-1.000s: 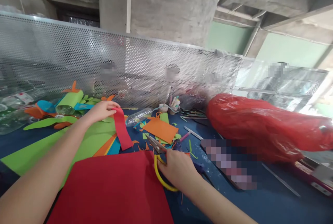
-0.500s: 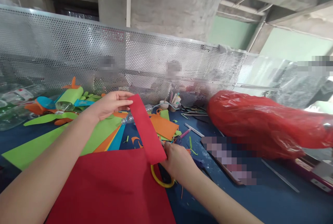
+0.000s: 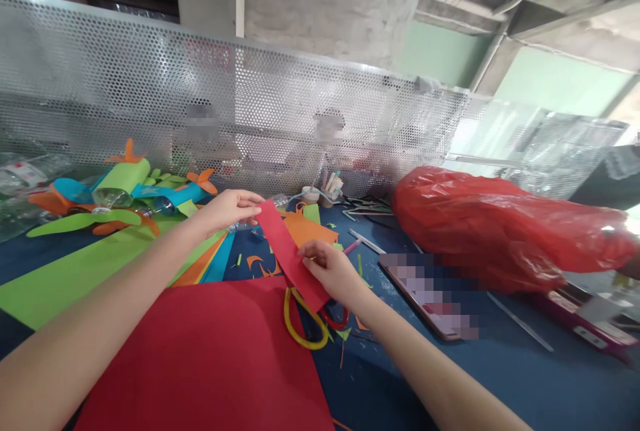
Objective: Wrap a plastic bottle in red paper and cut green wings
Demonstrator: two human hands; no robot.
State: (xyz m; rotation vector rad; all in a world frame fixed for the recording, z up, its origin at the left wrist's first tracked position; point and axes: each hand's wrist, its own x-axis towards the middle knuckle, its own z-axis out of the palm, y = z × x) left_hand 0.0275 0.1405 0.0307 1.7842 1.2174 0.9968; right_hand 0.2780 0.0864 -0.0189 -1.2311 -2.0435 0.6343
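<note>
My left hand (image 3: 231,209) pinches the upper end of a red paper strip (image 3: 286,249), which slants down to the right. Against the strip's lower right part rests my right hand (image 3: 330,271), fingers curled at its edge. Scissors with a yellow and a red handle loop (image 3: 306,336) lie just below the strip's lower end, out of my hand; the strip hides their blades. A large red sheet (image 3: 210,357) spreads in front of me, partly beneath the yellow loop.
Green sheets (image 3: 65,284) lie left, with bottle-and-paper models (image 3: 123,181) behind them. Orange paper (image 3: 310,231) and scraps sit beyond the strip. A phone (image 3: 425,297) and a red plastic bag (image 3: 490,224) lie right. A perforated metal screen (image 3: 300,97) stands behind, people blurred beyond it.
My left hand has brought the red strip rightward, from over the green sheets to my right hand. My right hand has let go of the scissors and now touches the strip.
</note>
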